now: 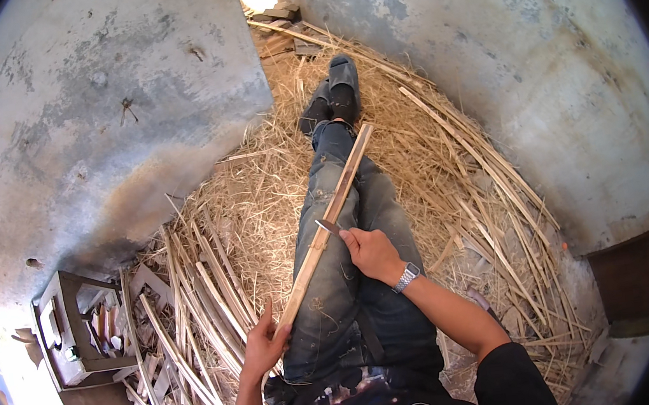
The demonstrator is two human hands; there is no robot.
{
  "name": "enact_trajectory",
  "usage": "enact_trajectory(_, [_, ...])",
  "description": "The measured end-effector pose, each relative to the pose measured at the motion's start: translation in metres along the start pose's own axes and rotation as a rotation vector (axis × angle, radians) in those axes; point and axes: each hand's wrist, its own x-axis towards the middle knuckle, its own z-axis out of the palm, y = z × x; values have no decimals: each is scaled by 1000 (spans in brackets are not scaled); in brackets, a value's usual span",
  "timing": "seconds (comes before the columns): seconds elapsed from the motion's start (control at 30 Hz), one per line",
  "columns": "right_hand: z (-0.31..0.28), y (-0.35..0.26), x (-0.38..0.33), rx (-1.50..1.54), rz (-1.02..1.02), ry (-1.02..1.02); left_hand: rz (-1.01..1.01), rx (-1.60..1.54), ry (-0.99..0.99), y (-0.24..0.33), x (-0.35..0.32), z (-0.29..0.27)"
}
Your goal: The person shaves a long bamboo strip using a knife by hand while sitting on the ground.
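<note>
While the person sits with legs stretched out along the straw, both hands are busy on one stick.

Bamboo strip: long pale bamboo strip (pixel 331 219) lies slantwise over the left thigh, its far end near the knee, its near end at the left hand.

Left hand: left hand (pixel 261 349) grips the near end of the strip, fingers wrapped round it, thumb up alongside.

Right hand: right hand (pixel 372 252) is closed round the handle of a knife; a metal wristwatch (pixel 406 277) sits on that wrist.

Knife: short knife blade (pixel 327 226) touches the strip about midway along it, edge laid against the wood.

Legs: dark, worn jeans (pixel 347 278), ankles crossed, black shoes (pixel 333 92) at the far end.

Floor: loose straw and shavings (pixel 262 208) cover it; more split bamboo strips (pixel 194 309) are heaped at the person's left.

Walls: grey stained concrete wall (pixel 98 123) on both sides.

Left corner: small metal-framed stand (pixel 67 329) just beside the heap; contents too small to tell.
</note>
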Motion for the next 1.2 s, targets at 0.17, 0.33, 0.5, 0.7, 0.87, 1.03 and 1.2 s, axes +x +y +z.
enact_trajectory(0.17, [-25, 9, 46, -38, -2, 212, 66, -81, -17, -40, -45, -17])
enact_trajectory(0.33, [-42, 45, 94, -94, 40, 324, 280, 173, 78, -20, -43, -19])
enact_trajectory(0.5, [-23, 43, 86, -33, -14, 293, 287, 243, 56, -16, -26, -19])
enact_trajectory(0.7, [-8, 27, 57, 20, -10, 232, 235, 136, 30, -17, -16, -12])
enact_trajectory(0.87, [16, 1, 20, 67, -86, 178, 250, 29, 84, -15, -1, 16])
enact_trajectory(1.03, [14, -1, 15, 45, -36, 145, 124, 116, 10, 19, 5, 10])
enact_trajectory(1.2, [16, -12, -3, 122, -37, 66, 162, -17, 25, 7, 10, 22])
